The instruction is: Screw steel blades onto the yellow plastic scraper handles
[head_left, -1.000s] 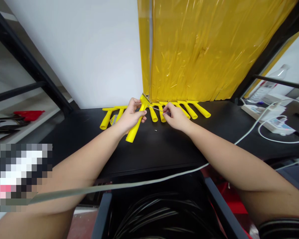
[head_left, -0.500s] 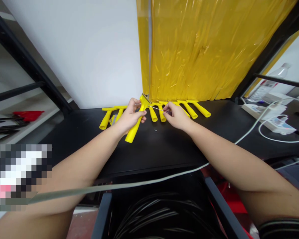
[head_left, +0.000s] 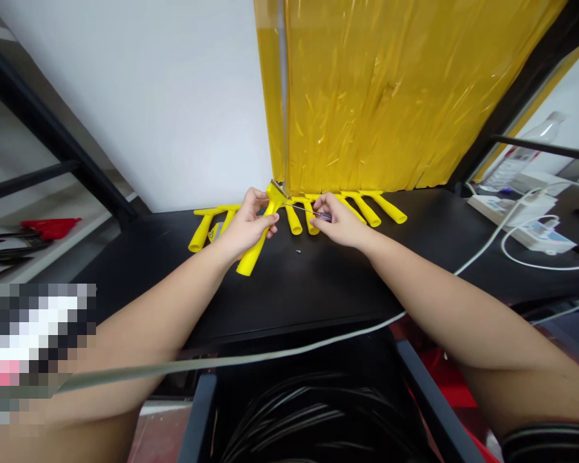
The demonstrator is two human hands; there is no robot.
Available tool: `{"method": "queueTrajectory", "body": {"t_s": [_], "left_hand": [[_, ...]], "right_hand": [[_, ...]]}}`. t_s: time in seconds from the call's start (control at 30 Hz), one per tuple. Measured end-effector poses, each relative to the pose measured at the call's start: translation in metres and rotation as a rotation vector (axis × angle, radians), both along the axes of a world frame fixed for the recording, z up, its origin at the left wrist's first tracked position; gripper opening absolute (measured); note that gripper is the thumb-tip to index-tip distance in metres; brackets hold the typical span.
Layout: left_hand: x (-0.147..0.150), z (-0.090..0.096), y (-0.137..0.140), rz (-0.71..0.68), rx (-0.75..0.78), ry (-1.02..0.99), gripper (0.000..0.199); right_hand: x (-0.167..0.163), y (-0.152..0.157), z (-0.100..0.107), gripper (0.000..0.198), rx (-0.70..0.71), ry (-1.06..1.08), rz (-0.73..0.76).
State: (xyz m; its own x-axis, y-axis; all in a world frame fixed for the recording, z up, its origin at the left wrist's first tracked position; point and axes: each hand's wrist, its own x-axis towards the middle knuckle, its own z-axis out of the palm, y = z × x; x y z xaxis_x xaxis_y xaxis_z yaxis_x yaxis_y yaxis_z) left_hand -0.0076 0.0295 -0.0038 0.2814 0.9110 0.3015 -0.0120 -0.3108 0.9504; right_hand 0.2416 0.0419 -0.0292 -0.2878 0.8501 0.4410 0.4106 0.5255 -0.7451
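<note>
Screwdriver [head_left: 324, 217] set to a yellow scraper [head_left: 253, 253] over the black counter [head_left: 289, 296]

From head height, looking down past both forearms, I see the left hand [head_left: 246, 226] closed around the neck of the scraper, thumb across the front and fingers behind. The tool is held at a slant above the counter, its broad end, edged with a metal strip, up and its round handle pointing down toward the person.

The right hand [head_left: 338, 222] pinches the screwdriver's purplish handle between thumb and fingers. The thin shaft runs leftward, its tip at the scraper just below the metal strip; whether it touches, I cannot tell.

Between the hands, nearer the person, a tiny screw [head_left: 298, 251] lies on the counter. More yellow handles [head_left: 368, 210] line the back on both sides, some partly hidden by the hands. A small grey-and-yellow piece [head_left: 215, 231] sits among those on the left.

Behind stand a white panel [head_left: 174, 103] and a yellow plastic-covered sheet [head_left: 357, 96]. Off to the right are a white power strip [head_left: 521, 229] and a clear bottle [head_left: 517, 162]. A pale cable [head_left: 294, 352] crosses in front of the counter.
</note>
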Motion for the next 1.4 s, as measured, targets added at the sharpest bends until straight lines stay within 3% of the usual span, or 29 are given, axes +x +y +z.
{"method": "queueTrajectory", "body": {"t_s": [0.07, 0.2, 0.37, 0.5, 0.63, 0.77, 0.93, 1.03, 1.2, 1.3, 1.4], "left_hand": [[-0.001, 0.001, 0.001, 0.022, -0.006, 0.003, 0.046], [-0.002, 0.002, 0.0, 0.019, 0.0, 0.017, 0.046], [-0.001, 0.002, -0.002, 0.025, 0.009, 0.06, 0.044], [-0.004, 0.0, 0.001, 0.029, 0.015, 0.044, 0.045], [-0.005, 0.0, 0.003, 0.031, 0.019, 0.047, 0.045], [-0.004, 0.0, 0.002, 0.01, 0.019, 0.052, 0.045], [-0.004, -0.001, 0.004, 0.025, 0.018, 0.047, 0.046], [-0.005, -0.001, 0.005, 0.032, 0.011, 0.041, 0.045], [-0.003, 0.001, 0.001, 0.021, 0.005, 0.062, 0.044], [0.0, 0.003, -0.002, 0.055, 0.008, 0.074, 0.041], [0.001, 0.004, -0.004, 0.071, 0.01, 0.043, 0.042]], "right_hand": [[0.001, 0.001, 0.0, 0.02, 0.001, 0.001, 0.017], [0.003, 0.004, 0.005, 0.014, -0.03, 0.025, -0.118], [0.003, 0.004, 0.01, 0.033, 0.002, -0.013, -0.172], [0.001, 0.0, 0.006, 0.024, -0.013, 0.026, -0.066], [0.002, 0.0, 0.007, 0.018, 0.004, -0.047, -0.178], [0.004, 0.003, 0.008, 0.047, -0.098, -0.111, -0.174], [0.003, 0.001, 0.003, 0.024, 0.041, 0.001, -0.051], [0.003, 0.001, 0.003, 0.022, 0.087, -0.019, -0.129], [0.004, 0.005, 0.004, 0.046, 0.004, -0.094, -0.188], [0.003, 0.003, 0.002, 0.026, 0.061, -0.022, -0.151], [0.002, -0.002, 0.003, 0.02, 0.148, -0.053, -0.102]]}}
